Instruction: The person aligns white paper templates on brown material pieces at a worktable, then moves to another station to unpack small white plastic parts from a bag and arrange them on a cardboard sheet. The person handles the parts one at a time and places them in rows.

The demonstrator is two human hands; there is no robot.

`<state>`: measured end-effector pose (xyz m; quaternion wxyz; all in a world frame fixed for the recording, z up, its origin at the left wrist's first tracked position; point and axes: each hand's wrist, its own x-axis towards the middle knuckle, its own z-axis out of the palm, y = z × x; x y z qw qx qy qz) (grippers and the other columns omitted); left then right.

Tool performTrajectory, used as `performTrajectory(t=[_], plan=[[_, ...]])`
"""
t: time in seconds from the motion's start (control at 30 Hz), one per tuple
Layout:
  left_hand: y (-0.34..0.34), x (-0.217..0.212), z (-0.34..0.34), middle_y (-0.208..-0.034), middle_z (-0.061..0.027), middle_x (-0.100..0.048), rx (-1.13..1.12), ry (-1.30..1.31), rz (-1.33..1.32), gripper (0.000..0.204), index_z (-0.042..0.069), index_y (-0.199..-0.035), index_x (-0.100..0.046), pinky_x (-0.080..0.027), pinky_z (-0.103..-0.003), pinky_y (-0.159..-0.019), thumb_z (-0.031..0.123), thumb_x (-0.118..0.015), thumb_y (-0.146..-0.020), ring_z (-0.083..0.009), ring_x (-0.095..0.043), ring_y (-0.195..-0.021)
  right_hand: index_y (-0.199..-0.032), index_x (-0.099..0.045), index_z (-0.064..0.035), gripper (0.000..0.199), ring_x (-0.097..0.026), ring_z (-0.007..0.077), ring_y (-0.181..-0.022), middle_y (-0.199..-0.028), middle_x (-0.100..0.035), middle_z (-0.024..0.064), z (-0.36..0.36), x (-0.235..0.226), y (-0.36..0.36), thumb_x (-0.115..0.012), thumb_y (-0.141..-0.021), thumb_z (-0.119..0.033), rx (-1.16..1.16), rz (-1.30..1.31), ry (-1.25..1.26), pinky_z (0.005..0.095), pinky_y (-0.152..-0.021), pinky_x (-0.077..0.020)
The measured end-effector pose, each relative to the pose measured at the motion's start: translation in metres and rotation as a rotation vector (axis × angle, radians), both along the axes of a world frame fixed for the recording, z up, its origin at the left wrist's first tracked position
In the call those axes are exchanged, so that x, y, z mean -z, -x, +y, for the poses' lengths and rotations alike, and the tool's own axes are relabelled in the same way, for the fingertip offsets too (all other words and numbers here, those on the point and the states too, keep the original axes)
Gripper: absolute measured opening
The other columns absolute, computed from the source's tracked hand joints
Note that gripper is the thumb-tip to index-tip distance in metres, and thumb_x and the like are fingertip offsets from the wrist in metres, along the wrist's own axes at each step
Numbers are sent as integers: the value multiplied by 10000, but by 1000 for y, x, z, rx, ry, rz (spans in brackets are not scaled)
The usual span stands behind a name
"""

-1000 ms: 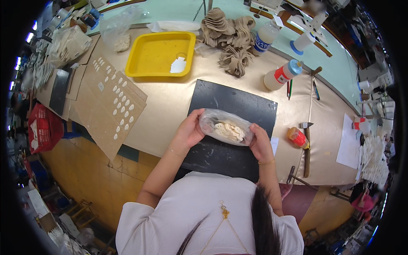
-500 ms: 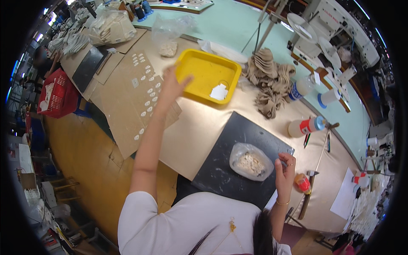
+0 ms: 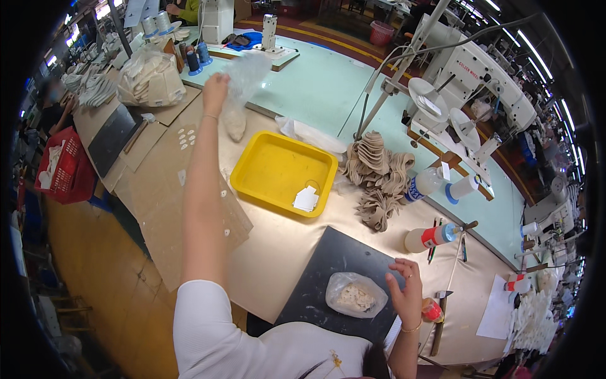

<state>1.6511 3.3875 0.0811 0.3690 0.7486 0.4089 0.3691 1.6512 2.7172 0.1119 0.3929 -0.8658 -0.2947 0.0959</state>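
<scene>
My left hand (image 3: pixel 216 95) is stretched far out, its fingers closed on the edge of a clear plastic bag (image 3: pixel 248 76). Pale contents sag at the bottom of that bag, just behind a yellow tray (image 3: pixel 246 194). A white tag and a thin dark loop lie in the tray. My right hand (image 3: pixel 408 289) hovers by the right edge of a black board (image 3: pixel 315 278), fingers curved and apart, holding nothing. On the board sits an open plastic bag (image 3: pixel 372 309) with small cream pieces inside. White oval pieces (image 3: pixel 187 138) lie on the cardboard beneath my left arm.
Stacked beige cut pieces (image 3: pixel 379 180), a water bottle (image 3: pixel 424 183) and a red-labelled bottle (image 3: pixel 432 237) stand to the right. A hammer (image 3: pixel 440 322) and a small red bottle (image 3: pixel 432 310) lie near my right hand. Sewing machines (image 3: pixel 480 76) line the far side.
My left hand has moved from beside the yellow tray farther out and taken hold of the clear bag. The bag's top is now lifted. My right hand stays by the board.
</scene>
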Motion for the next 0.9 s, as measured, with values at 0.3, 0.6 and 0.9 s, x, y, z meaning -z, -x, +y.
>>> performTrajectory(t=[0.3, 0.6, 0.9], plan=[[82, -182, -117, -1054, -28, -656, 780, 428, -913, 169, 57, -1067, -590, -525, -347, -871, 152, -554, -932, -170, -638, -974, -1219, -557, -55, 438, -592, 235, -1058, -1201, -573, 120, 80, -45, -39, -731, -841, -192, -432, 41, -231, 322, -874, -484], [172, -146, -298, -1053, -59, -655, 746, 544, -593, 228, 19, -1133, -574, -507, -326, -918, 119, -573, -927, -155, -632, -1001, -1320, -449, -17, 616, -586, 187, -1051, -1236, -544, 129, 120, -72, -29, -753, -839, -254, -491, 752, -660, 312, -875, -498], [251, -115, -356, -1259, -126, -593, 405, -320, 89, 360, 78, -1189, -614, -452, -327, -951, 118, -684, -839, -249, -598, -1128, -1247, -546, -95, 544, -587, 226, -914, -1130, -576, 89, 103, -39, 39, -723, -740, -10, -600, 42, -353, 289, -767, -509]])
